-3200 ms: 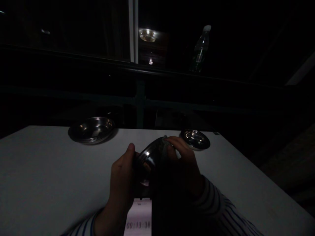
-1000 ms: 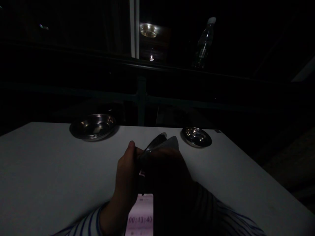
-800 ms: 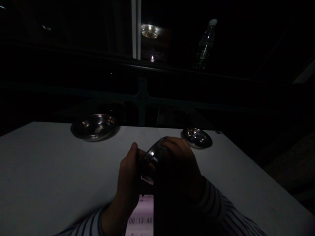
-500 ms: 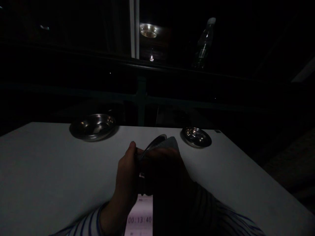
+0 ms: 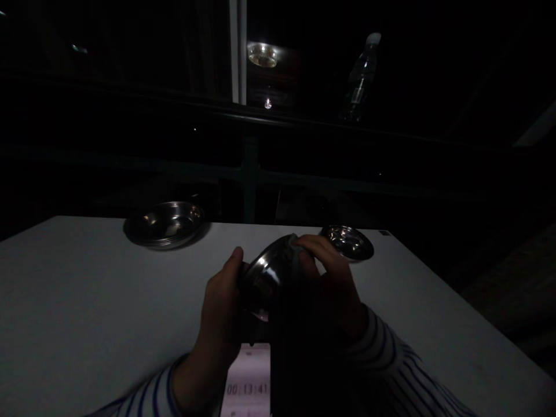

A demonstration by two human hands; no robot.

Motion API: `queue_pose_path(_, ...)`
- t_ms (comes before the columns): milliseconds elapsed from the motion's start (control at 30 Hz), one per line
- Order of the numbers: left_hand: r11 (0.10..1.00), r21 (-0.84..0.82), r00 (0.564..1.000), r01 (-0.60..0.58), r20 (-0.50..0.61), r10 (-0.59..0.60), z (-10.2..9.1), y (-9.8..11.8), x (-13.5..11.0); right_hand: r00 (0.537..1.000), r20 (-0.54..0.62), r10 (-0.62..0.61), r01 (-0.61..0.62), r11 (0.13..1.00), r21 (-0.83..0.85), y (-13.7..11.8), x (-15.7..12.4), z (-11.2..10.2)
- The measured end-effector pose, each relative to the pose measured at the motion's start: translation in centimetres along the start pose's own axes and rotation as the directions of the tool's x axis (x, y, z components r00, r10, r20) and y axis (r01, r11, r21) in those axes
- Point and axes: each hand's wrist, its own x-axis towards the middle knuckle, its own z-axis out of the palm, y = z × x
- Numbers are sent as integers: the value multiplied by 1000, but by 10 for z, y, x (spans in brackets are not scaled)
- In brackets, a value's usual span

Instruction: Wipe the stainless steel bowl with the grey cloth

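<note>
A shiny metal bowl (image 5: 267, 275) is tilted up on its side above the near part of the table. Its left edge is gripped by my left hand (image 5: 220, 304), thumb pointing up along the rim. My right hand (image 5: 332, 272) pinches a greyish cloth (image 5: 295, 252) against the bowl's upper right rim. Deep shadow hides the bowl's lower right part and some of my right fingers. Below the hands lies a phone (image 5: 247, 385) with a lit screen showing a running timer.
Stacked metal dishes (image 5: 165, 226) stand at the white table's (image 5: 108, 301) far left edge. Another metal bowl (image 5: 347, 242) sits at the far right, just behind my right hand. Beyond the table, a clear plastic bottle (image 5: 360, 81) stands in the dark by a window frame (image 5: 238, 52).
My right hand and the cloth have moved from covering the bowl to its upper right rim, exposing more of the shiny surface. My left hand stays nearly in place.
</note>
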Motion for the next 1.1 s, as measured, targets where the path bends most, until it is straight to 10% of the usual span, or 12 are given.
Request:
queue_pose_path(367,931,-214,949,297,174,-263,2,-6,-1,863,295,-410,479,850,-218,-19,-23,33)
queue_pose_path(800,889,-283,932,360,163,-325,1,6,2,859,404,-313,390,913,-121,-22,-7,13)
queue_pose_path(1000,797,-353,870,490,246,-426,0,7,6,801,486,-349,469,871,-148,-8,-28,38)
queue_pose_path(1100,789,-336,855,515,265,-445,1,5,7,845,407,-346,468,848,-250,-1,-40,51)
